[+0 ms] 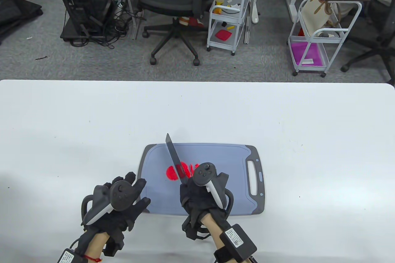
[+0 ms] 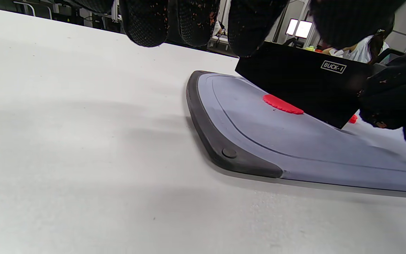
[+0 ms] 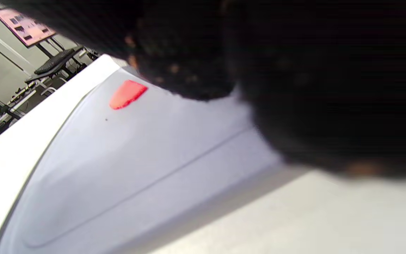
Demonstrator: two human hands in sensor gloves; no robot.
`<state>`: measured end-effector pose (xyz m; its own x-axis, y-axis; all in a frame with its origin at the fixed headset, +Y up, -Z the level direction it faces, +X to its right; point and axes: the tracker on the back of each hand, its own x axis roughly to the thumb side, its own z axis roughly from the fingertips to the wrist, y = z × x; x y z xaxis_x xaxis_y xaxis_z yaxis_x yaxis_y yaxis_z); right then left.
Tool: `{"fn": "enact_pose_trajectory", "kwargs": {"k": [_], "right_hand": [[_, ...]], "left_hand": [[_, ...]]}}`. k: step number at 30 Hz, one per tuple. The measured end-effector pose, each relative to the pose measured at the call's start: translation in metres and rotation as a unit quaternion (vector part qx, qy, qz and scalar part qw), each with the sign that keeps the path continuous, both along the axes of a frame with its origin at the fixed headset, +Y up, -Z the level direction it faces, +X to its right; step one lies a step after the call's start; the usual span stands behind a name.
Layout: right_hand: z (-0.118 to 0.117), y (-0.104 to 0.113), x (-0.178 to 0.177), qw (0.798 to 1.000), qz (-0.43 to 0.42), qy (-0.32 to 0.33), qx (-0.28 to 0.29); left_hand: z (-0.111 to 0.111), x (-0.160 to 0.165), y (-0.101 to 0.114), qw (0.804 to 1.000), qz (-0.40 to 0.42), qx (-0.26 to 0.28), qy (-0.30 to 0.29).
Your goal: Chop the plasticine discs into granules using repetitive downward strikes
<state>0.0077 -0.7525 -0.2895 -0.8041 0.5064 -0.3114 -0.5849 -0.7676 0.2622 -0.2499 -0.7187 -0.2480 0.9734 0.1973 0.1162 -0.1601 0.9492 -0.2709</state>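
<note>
Nearest the camera, the left hand (image 1: 118,199) lay open with its fingers spread at the near left corner of the cutting board (image 1: 228,152) on the white bench (image 1: 61,121), holding nothing. Just to its right, the right hand (image 1: 202,195) gripped the knife (image 1: 175,159), much closer to the red plasticine discs (image 1: 182,171) than the left hand was. The long blade pointed away and a bit left, over the discs in the middle of the board, so I think the next chop goes straight down.
</note>
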Motion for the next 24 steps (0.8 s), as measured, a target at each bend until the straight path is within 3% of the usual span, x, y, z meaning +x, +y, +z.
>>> {"fn": "enact_pose_trajectory", "kwargs": {"k": [7, 20, 24], "right_hand": [[0.007, 0.025, -0.006, 0.996, -0.011, -0.014, 0.091], [0.009, 0.005, -0.040, 0.989, 0.123, 0.017, 0.076], [0.006, 0.008, -0.042, 0.993, 0.118, 0.020, 0.006]], "left_hand": [[-0.001, -0.001, 0.000, 1.000, 0.002, -0.001, 0.004], [0.000, -0.001, 0.001, 1.000, -0.002, -0.005, 0.005], [0.000, -0.001, 0.000, 1.000, -0.002, -0.007, 0.004]]}}
